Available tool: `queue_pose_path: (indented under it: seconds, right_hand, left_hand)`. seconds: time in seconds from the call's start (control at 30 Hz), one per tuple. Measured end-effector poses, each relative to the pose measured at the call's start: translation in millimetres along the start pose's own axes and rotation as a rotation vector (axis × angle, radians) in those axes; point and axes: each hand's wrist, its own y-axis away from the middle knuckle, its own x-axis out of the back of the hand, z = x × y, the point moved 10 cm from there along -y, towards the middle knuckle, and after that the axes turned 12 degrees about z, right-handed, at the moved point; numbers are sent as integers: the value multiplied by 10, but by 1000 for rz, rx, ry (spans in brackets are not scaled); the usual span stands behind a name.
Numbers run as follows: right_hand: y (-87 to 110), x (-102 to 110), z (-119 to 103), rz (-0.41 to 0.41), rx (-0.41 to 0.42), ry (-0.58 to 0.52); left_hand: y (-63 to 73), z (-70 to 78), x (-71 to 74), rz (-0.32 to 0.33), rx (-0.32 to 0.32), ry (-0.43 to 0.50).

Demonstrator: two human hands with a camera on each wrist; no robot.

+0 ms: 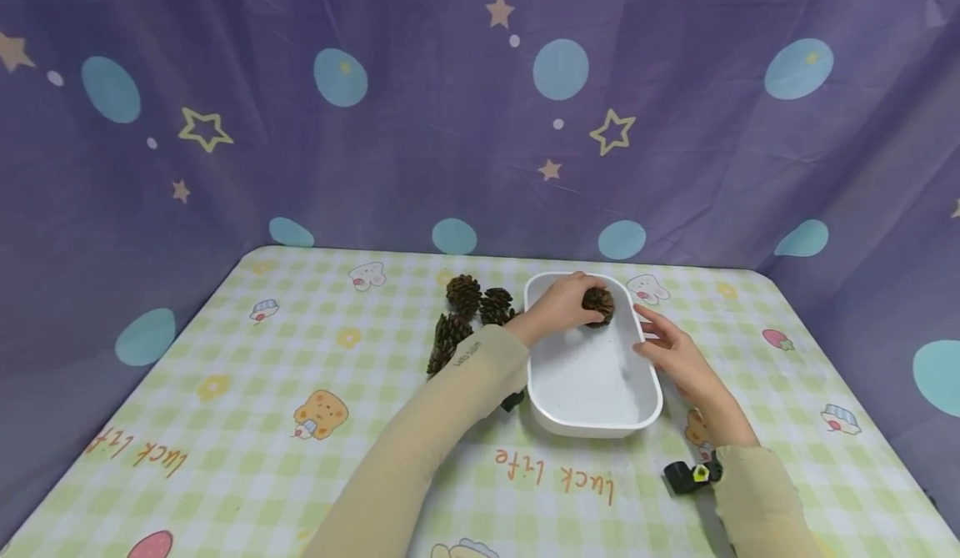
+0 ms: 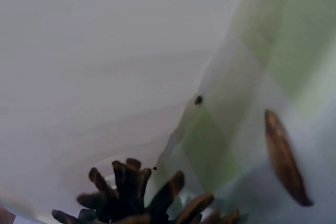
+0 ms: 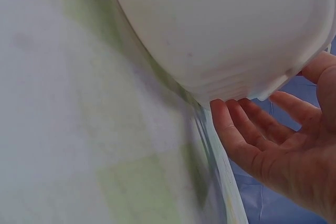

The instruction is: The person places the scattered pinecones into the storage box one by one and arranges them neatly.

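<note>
A white plastic basin (image 1: 592,383) stands on the checked tablecloth. Inside its far end, my left hand (image 1: 562,301) grips a brown pine cone (image 1: 598,308), thumb and fingers around it. On the basin's right side rests my right hand (image 1: 678,362); in the right wrist view its fingers (image 3: 252,121) lie against the outer wall below the rim and the thumb is at the rim. Several more pine cones (image 1: 463,294) lie left of the basin, partly hidden by the left sleeve. At the bottom of the left wrist view a pine cone (image 2: 131,198) shows beside the basin wall.
A loose brown scale (image 2: 286,158) and small dark crumbs lie on the cloth by the basin. The tablecloth (image 1: 262,458) has printed cartoon figures. A purple curtain (image 1: 420,166) with stars stands behind the table and at both sides.
</note>
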Motion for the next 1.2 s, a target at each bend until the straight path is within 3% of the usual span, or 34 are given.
queue_pose_path:
  seconds: [0.4,0.63,1.03,1.2]
  right_hand:
    - [-2,-5,-1,3,-7,-22]
    - [-10,-5,6,7,-3,-14]
    - [22,-3,-38,-13,0,-48]
    - [32,-7,-56,-13,6,-33]
  left_hand:
    - [-2,24,-21,6,-47,8]
    - [7,20,-41,-7,-31,19]
    - [68,4,69,-16,-11,50]
    - [90,18,113,-11,-36,31]
